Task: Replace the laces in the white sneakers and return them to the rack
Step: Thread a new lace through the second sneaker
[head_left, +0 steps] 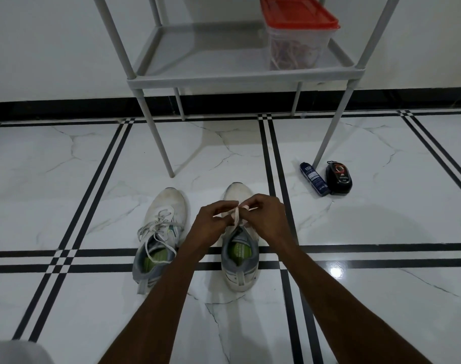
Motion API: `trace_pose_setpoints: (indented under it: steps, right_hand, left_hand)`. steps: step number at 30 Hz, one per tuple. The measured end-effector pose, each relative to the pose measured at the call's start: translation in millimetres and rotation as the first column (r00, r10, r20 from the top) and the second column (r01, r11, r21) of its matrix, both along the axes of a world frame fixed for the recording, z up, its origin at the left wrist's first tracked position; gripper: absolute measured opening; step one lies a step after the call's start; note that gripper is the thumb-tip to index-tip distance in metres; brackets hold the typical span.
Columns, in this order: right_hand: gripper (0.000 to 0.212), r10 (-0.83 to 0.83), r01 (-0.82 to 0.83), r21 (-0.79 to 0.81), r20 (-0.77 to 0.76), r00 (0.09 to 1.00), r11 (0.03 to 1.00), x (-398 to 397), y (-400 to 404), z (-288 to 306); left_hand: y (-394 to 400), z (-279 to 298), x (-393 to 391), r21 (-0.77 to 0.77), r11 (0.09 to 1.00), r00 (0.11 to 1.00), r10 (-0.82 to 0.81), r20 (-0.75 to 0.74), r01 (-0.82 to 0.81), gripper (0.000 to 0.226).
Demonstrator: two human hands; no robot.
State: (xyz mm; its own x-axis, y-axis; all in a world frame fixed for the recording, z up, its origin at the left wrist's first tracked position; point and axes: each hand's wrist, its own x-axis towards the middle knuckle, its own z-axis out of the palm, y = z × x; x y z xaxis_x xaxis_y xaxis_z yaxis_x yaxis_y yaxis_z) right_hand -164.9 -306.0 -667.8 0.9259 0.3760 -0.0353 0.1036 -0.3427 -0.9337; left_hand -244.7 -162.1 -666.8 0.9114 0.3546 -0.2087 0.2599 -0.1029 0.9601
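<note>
Two white sneakers stand side by side on the floor, toes pointing away from me. The left sneaker (161, 232) has loose white laces spilling over its tongue. Over the right sneaker (238, 261) both my hands meet. My left hand (211, 224) and my right hand (263, 219) each pinch a strand of the white lace (236, 215) above the shoe's tongue. The hands hide the shoe's eyelets. The grey rack (224, 77) stands behind the shoes.
On the rack's lower shelf sits a clear tub with a red lid (297, 35) holding coloured laces. A dark blue tube (313, 179) and a black shoe-polish sponge (338, 177) lie by the rack's right front leg (329, 132). A black skirting runs along the wall.
</note>
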Motion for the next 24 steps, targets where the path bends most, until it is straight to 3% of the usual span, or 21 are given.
trace_pose_setpoints:
  steps: [4,7,12,20,24]
  right_hand:
    - [0.018,0.007,0.007,0.074,-0.189,0.982,0.997,8,-18,7]
    - [0.023,0.056,-0.058,-0.006,-0.184,0.981,0.998,17,-43,11]
    - [0.024,0.032,-0.061,-0.162,-0.176,0.984,0.985,20,-76,2]
    - [0.017,0.043,-0.058,-0.31,-0.055,0.998,0.949,22,-77,4]
    - [0.019,0.014,-0.034,-0.332,-0.062,0.998,0.943,20,-74,0]
  left_hand:
    - [5,-5,1,0.144,0.987,0.997,0.075,0.024,-0.078,0.009]
    - [10,-3,-6,0.191,0.974,0.993,0.117,0.032,-0.121,0.008]
    - [24,-7,-30,0.116,0.941,0.943,0.326,-0.062,-0.317,0.01]
    - [30,-5,-40,0.396,0.894,0.97,0.242,-0.031,-0.211,0.01]
    - [31,-7,-44,0.575,0.809,0.979,0.191,-0.064,-0.121,0.007]
